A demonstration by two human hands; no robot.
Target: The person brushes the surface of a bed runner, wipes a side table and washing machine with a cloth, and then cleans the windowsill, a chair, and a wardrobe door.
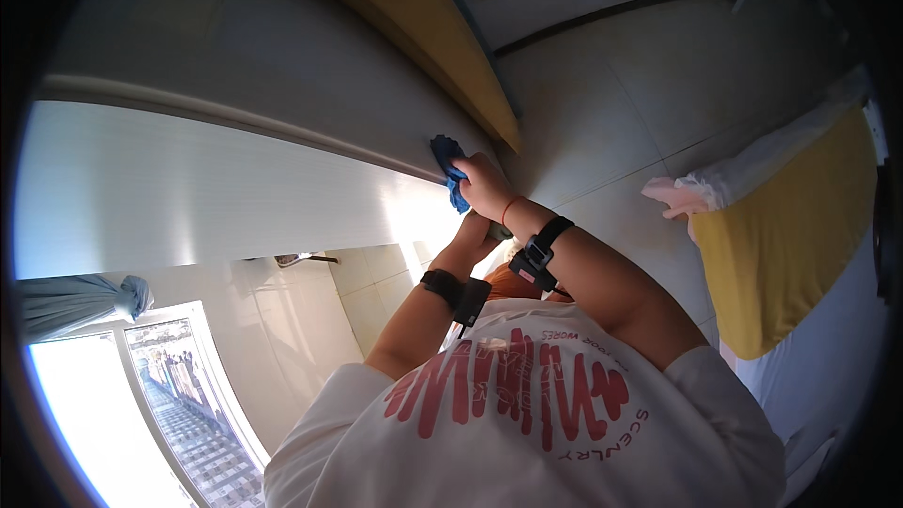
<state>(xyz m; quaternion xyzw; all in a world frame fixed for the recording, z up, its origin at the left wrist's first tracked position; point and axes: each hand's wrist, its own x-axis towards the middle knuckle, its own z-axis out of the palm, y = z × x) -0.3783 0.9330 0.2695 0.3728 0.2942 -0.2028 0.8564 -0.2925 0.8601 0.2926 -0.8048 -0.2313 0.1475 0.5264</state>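
Observation:
My right hand (484, 186) is closed around a crumpled blue cloth (448, 162). The cloth touches the edge of a tall white panel (216, 193), near that panel's right end. Just below the right wrist is my left hand (477, 235), its fingers mostly hidden by the right hand and forearm. A small grey-green patch shows beside it, and I cannot make out whether the left hand holds it.
A yellow-brown panel (423, 28) rises beyond the white one. Pale floor tiles (602, 113) stretch to the right. At the right stands a bed with a yellow cover (781, 245) and pink cloth (675, 196). A window (188, 386) and tied blue curtain (80, 306) are lower left.

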